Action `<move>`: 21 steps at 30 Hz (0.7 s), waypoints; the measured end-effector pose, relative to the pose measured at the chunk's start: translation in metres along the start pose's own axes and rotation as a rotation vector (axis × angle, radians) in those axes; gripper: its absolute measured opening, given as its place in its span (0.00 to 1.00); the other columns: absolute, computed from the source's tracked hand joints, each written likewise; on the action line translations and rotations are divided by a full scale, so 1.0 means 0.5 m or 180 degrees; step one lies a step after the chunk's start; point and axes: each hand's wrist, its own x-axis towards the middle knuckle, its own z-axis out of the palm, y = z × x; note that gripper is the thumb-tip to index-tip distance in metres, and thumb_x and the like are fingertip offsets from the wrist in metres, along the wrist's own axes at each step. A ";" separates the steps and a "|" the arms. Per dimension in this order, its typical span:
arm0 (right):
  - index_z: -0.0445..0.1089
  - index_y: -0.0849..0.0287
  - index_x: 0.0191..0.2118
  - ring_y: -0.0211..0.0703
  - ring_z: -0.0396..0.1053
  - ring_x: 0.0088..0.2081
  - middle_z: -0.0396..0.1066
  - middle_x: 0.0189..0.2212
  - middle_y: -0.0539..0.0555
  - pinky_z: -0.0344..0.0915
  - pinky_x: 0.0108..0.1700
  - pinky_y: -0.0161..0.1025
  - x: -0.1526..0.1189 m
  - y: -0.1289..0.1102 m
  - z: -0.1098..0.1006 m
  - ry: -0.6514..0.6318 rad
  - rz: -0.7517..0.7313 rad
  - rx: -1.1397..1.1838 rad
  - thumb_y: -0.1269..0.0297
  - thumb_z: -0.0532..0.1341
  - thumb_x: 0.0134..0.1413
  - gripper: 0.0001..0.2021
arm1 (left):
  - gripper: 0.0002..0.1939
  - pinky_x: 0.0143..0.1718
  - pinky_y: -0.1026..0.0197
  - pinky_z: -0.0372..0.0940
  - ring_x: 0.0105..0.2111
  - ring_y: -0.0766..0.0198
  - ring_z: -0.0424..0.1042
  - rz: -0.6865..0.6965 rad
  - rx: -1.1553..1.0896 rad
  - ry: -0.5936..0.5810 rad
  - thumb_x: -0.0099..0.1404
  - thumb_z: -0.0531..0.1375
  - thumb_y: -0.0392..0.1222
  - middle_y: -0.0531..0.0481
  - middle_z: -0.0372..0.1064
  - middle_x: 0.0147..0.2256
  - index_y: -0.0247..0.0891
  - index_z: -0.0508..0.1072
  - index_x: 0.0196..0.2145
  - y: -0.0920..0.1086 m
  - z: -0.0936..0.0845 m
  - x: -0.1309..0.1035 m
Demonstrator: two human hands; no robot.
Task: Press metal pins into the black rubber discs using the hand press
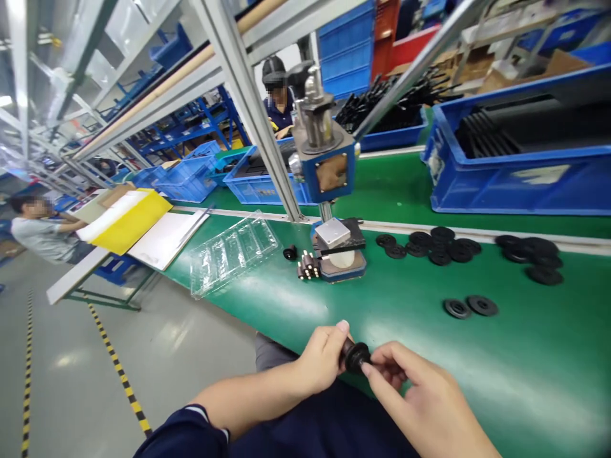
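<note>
Black flanged part (357, 358) gripped over near edge of tabletop (520, 356)

The left hand (321, 357) was closed around the part's shaft; the right hand (415, 388), fingers curled, pinched its other end. Farther off, two dark discs (482, 306) lay side by side. Beyond them, small cylinders (309, 264) clustered beside a press (329, 175), between a clear plastic tray (233, 254) and scattered black discs (442, 234). Blue bins (458, 191) stood behind, then a capped person (282, 114).

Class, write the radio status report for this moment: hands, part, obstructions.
Left hand gripping dark part. Right hand at its ringed end, fingers curled. Nothing seen blocking; loose black discs farther out on green bench.
</note>
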 end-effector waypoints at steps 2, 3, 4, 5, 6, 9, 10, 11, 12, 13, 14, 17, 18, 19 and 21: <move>0.66 0.56 0.31 0.33 0.65 0.23 0.67 0.23 0.46 0.63 0.27 0.30 0.005 0.011 0.002 0.0087 -0.0172 -0.0106 0.57 0.57 0.59 0.09 | 0.33 0.16 0.66 0.46 0.13 0.73 0.50 0.0001 -0.0002 -0.0058 0.65 0.45 0.68 0.57 0.52 0.12 0.36 0.63 0.19 -0.007 -0.004 0.003; 0.67 0.56 0.32 0.33 0.66 0.24 0.68 0.24 0.46 0.65 0.27 0.30 0.007 0.019 0.002 0.0117 -0.0241 -0.0133 0.56 0.57 0.59 0.09 | 0.33 0.16 0.66 0.46 0.13 0.73 0.51 -0.0014 -0.0009 -0.0052 0.65 0.45 0.69 0.57 0.53 0.12 0.36 0.63 0.20 -0.009 -0.010 0.006; 0.68 0.55 0.33 0.34 0.67 0.25 0.69 0.25 0.47 0.66 0.28 0.30 0.009 0.030 0.000 0.0141 -0.0281 -0.0153 0.55 0.58 0.58 0.10 | 0.33 0.16 0.66 0.47 0.13 0.73 0.51 -0.0022 -0.0024 0.0030 0.64 0.46 0.69 0.57 0.54 0.13 0.35 0.64 0.21 -0.011 -0.021 0.012; 0.69 0.55 0.35 0.34 0.68 0.26 0.71 0.27 0.48 0.67 0.29 0.30 0.009 0.044 -0.005 0.0166 -0.0262 -0.0177 0.53 0.58 0.57 0.11 | 0.33 0.16 0.66 0.48 0.13 0.73 0.53 -0.0002 -0.0056 0.0209 0.64 0.47 0.69 0.57 0.55 0.13 0.35 0.64 0.21 -0.010 -0.036 0.020; 0.70 0.55 0.36 0.36 0.69 0.27 0.72 0.29 0.49 0.68 0.30 0.31 0.009 0.061 -0.012 0.0211 -0.0165 -0.0222 0.50 0.59 0.56 0.13 | 0.33 0.16 0.67 0.49 0.14 0.72 0.54 0.0064 -0.0111 0.0492 0.63 0.47 0.69 0.57 0.56 0.14 0.35 0.64 0.22 -0.008 -0.057 0.032; 0.72 0.55 0.37 0.41 0.70 0.27 0.73 0.29 0.52 0.69 0.28 0.36 0.008 0.132 -0.045 0.0559 0.0496 -0.0498 0.41 0.59 0.48 0.21 | 0.30 0.19 0.68 0.53 0.16 0.72 0.57 0.0542 -0.0240 0.1714 0.66 0.46 0.67 0.57 0.58 0.17 0.35 0.64 0.26 0.009 -0.147 0.085; 0.73 0.55 0.36 0.43 0.70 0.26 0.74 0.29 0.53 0.69 0.28 0.38 0.008 0.158 -0.057 0.0691 0.0777 -0.0605 0.39 0.59 0.46 0.23 | 0.28 0.20 0.68 0.54 0.17 0.72 0.59 0.0715 -0.0137 0.2099 0.66 0.47 0.65 0.56 0.60 0.19 0.35 0.64 0.29 0.015 -0.181 0.106; 0.73 0.55 0.36 0.45 0.71 0.27 0.74 0.29 0.54 0.69 0.28 0.40 0.009 0.183 -0.068 0.0822 0.1045 -0.0698 0.38 0.59 0.44 0.25 | 0.26 0.20 0.68 0.56 0.18 0.72 0.59 0.0792 0.0128 0.2460 0.67 0.47 0.63 0.55 0.62 0.21 0.35 0.65 0.30 0.019 -0.214 0.127; 0.73 0.55 0.36 0.47 0.71 0.27 0.74 0.29 0.54 0.68 0.28 0.42 0.009 0.206 -0.076 0.0947 0.1261 -0.0772 0.38 0.58 0.42 0.26 | 0.25 0.21 0.67 0.57 0.18 0.71 0.61 0.0760 0.0489 0.2698 0.67 0.49 0.61 0.54 0.64 0.21 0.34 0.67 0.32 0.022 -0.245 0.147; 0.73 0.56 0.36 0.48 0.71 0.28 0.74 0.29 0.55 0.68 0.29 0.43 0.009 0.225 -0.082 0.1068 0.1407 -0.0821 0.37 0.58 0.41 0.26 | 0.22 0.22 0.66 0.59 0.19 0.70 0.62 0.0755 0.0610 0.2785 0.65 0.52 0.59 0.53 0.65 0.22 0.33 0.68 0.33 0.023 -0.271 0.166; 0.72 0.57 0.37 0.49 0.71 0.29 0.74 0.29 0.56 0.68 0.30 0.44 0.008 0.241 -0.086 0.1179 0.1469 -0.0857 0.38 0.57 0.41 0.27 | 0.20 0.24 0.65 0.61 0.21 0.69 0.64 0.0754 0.0684 0.2817 0.63 0.56 0.56 0.52 0.67 0.23 0.33 0.69 0.34 0.022 -0.292 0.184; 0.71 0.61 0.40 0.48 0.69 0.31 0.72 0.30 0.58 0.67 0.36 0.45 0.006 0.269 -0.087 0.1458 0.1260 -0.1018 0.40 0.56 0.46 0.28 | 0.14 0.32 0.62 0.64 0.27 0.65 0.68 0.0767 0.0869 0.2908 0.58 0.62 0.48 0.49 0.70 0.27 0.33 0.71 0.34 0.011 -0.322 0.230; 0.70 0.63 0.42 0.48 0.69 0.32 0.72 0.31 0.58 0.67 0.37 0.45 0.007 0.274 -0.088 0.1527 0.1176 -0.1109 0.41 0.55 0.48 0.28 | 0.13 0.35 0.61 0.64 0.29 0.64 0.69 0.0783 0.0943 0.2924 0.58 0.62 0.46 0.48 0.71 0.29 0.33 0.71 0.35 0.008 -0.325 0.243; 0.70 0.64 0.44 0.48 0.69 0.33 0.72 0.32 0.59 0.66 0.39 0.45 0.008 0.277 -0.089 0.1575 0.1132 -0.1221 0.41 0.55 0.50 0.29 | 0.12 0.38 0.60 0.64 0.31 0.62 0.70 0.0805 0.1027 0.2926 0.58 0.62 0.44 0.47 0.72 0.31 0.33 0.72 0.36 0.006 -0.325 0.256; 0.69 0.64 0.46 0.49 0.68 0.36 0.71 0.35 0.60 0.65 0.40 0.46 0.014 0.283 -0.099 0.1599 0.1178 -0.1464 0.40 0.54 0.51 0.30 | 0.09 0.44 0.57 0.64 0.36 0.59 0.70 0.0869 0.1226 0.2918 0.58 0.62 0.41 0.45 0.72 0.34 0.33 0.72 0.36 0.009 -0.323 0.274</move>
